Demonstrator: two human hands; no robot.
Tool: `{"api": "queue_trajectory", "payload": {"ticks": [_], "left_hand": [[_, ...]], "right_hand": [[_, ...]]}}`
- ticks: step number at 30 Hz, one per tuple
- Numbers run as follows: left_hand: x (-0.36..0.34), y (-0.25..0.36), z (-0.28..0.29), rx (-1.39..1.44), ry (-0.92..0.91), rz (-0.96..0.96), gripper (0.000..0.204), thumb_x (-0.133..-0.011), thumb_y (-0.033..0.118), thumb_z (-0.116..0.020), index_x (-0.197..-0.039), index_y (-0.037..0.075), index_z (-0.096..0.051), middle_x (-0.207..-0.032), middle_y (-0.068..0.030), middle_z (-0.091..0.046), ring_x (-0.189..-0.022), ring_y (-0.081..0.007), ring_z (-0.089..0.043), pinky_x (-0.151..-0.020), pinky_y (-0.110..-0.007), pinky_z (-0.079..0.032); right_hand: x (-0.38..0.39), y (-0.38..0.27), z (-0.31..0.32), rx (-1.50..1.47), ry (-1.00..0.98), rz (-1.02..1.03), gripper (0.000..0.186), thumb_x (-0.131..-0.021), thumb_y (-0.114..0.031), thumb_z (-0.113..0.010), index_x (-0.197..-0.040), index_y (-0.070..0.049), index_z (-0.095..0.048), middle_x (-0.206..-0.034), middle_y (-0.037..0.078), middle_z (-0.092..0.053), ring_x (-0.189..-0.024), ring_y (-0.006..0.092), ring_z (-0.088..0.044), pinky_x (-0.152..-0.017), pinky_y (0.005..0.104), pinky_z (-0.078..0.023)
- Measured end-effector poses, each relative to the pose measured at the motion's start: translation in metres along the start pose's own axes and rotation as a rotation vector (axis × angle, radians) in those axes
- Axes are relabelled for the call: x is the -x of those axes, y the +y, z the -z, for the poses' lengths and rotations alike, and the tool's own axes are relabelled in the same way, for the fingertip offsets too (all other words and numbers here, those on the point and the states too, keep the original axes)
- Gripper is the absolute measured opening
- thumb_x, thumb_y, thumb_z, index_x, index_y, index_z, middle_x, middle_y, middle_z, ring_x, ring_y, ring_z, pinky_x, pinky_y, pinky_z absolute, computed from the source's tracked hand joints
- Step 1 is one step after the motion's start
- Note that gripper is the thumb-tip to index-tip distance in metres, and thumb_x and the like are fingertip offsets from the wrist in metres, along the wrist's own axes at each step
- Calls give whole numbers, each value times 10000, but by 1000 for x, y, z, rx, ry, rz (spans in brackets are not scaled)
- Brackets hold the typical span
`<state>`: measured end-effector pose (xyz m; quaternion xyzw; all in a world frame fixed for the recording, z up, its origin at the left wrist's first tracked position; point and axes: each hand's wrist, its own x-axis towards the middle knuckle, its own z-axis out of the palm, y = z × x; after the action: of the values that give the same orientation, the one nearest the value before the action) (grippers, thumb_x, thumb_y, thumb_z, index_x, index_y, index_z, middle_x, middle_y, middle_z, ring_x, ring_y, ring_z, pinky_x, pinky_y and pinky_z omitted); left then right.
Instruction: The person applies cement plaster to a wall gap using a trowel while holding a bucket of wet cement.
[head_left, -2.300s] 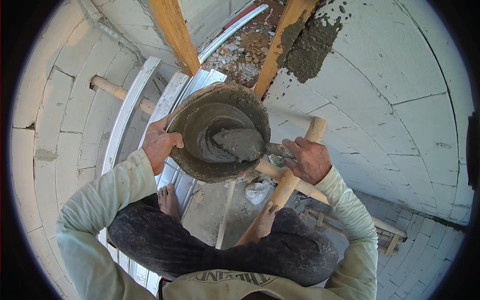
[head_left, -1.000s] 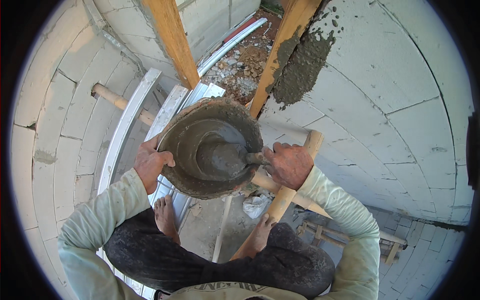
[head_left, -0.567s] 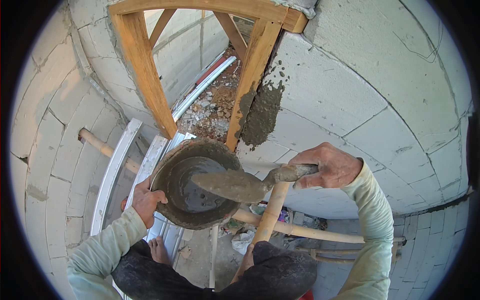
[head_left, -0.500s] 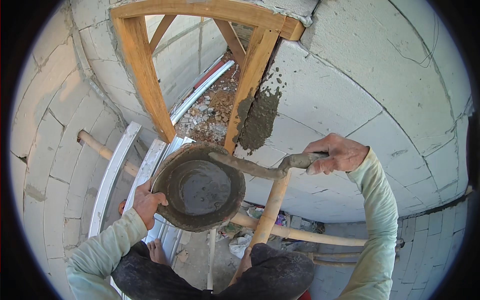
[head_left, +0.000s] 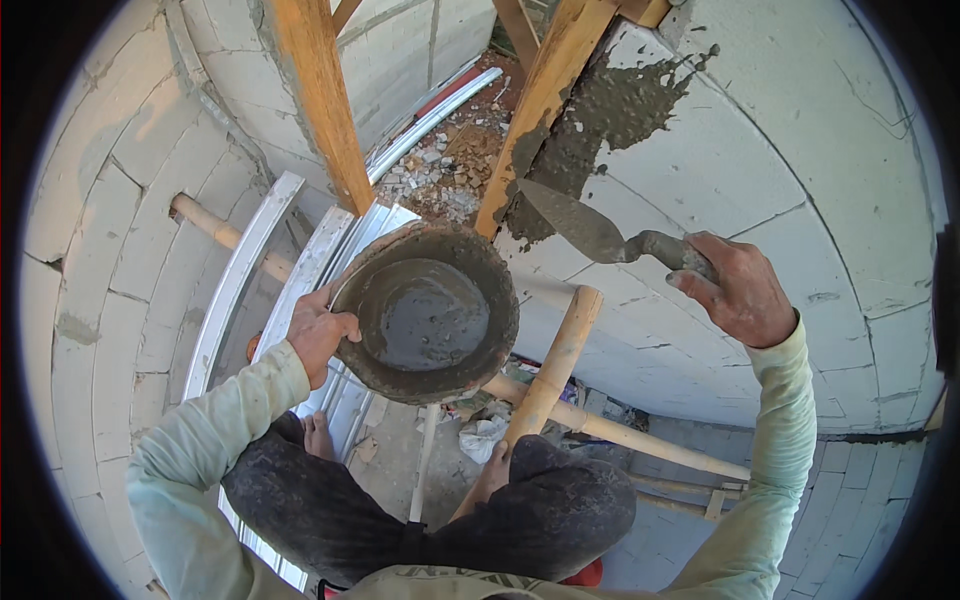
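Observation:
My left hand (head_left: 318, 338) is closed on the left rim of a dirty round bucket (head_left: 502, 290), tilted so its inside shows. Wet grey mortar (head_left: 425, 315) lies in the bottom. In my right hand (head_left: 742, 288) is the handle of a pointing trowel (head_left: 575, 222), its blade aimed left and smeared with mortar. The blade is beside the wooden door frame (head_left: 540, 110), over the lower end of a rough mortar patch (head_left: 630, 100) on the block wall. Whether blade and wall touch, I cannot tell.
Bamboo poles (head_left: 550, 370) cross below me, one upright end close to the bucket. Metal-coloured channels (head_left: 240, 280) run along the left. My bare feet rest on the supports, high over a littered floor (head_left: 390, 440). Pale block walls (head_left: 840, 250) curve round both sides; rubble (head_left: 440, 170) lies beyond the frame.
The trowel has moved from over the bucket's rim to the wall beside the frame. The mortar patch now reaches farther up and right. My left hand still holds the bucket; the view has shifted.

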<state>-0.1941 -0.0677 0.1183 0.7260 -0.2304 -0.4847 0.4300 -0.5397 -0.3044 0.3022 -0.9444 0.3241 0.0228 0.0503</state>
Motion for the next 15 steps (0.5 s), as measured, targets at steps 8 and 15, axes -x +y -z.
{"api": "queue_trajectory", "payload": {"ticks": [8, 15], "left_hand": [[16, 21, -6, 60, 14, -20, 596, -657, 8, -580, -1253, 6, -600, -930, -75, -655, -845, -176, -570, -761, -285, -472], [-1, -9, 19, -447, -39, -530, 603, -651, 18, -563, -1253, -11, -592, -910, -96, -650, -826, -176, -560, -755, -263, -466]], "right_hand": [[-34, -77, -167, 475, 116, 364, 339, -720, -181, -721, -996, -14, -613, -819, 111, -613, -757, 244, -660, -614, 375, -535], [-26, -62, -167, 31, -103, 301, 390, -750, -238, -713, -1073, -43, -614, -822, 113, -600, -751, 289, -651, -634, 405, -533]]}}
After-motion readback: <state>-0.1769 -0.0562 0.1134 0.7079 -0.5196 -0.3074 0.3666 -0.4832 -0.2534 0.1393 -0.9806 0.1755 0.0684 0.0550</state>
